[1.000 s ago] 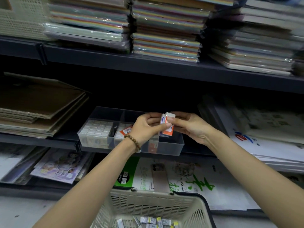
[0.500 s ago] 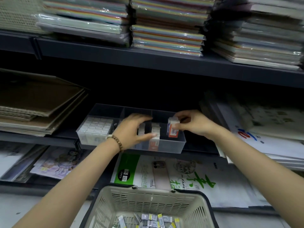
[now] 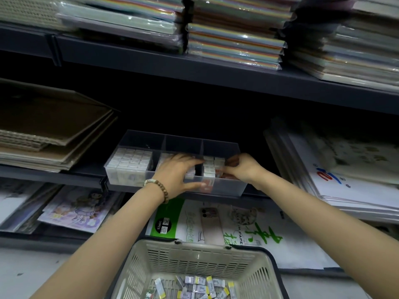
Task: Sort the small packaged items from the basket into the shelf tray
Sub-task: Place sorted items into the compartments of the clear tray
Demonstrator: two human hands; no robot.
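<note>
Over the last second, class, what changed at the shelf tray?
Both hands dropped into the tray. The left hand let go of the orange packet and lies flat over the middle compartment; the right hand lowered it, pinched, into the right compartment. Tray and basket stayed put.

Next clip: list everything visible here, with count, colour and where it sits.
tray: one, clear, three compartments, middle shelf.
tray packets: many, mostly white, in all three compartments.
basket: one, cream, bottom centre.
basket packets: many, white with yellow, on the basket floor.
paper stacks: several, multicoloured, top shelf.
cardboard sheets: one stack, brown, middle shelf, left.
sketch paper pack: one, green and white, lower shelf.
bracelet: one, brown beads, left wrist.
left hand: fingers flat over the middle compartment.
right hand: fingers curled in the right compartment; grip unclear.
</note>
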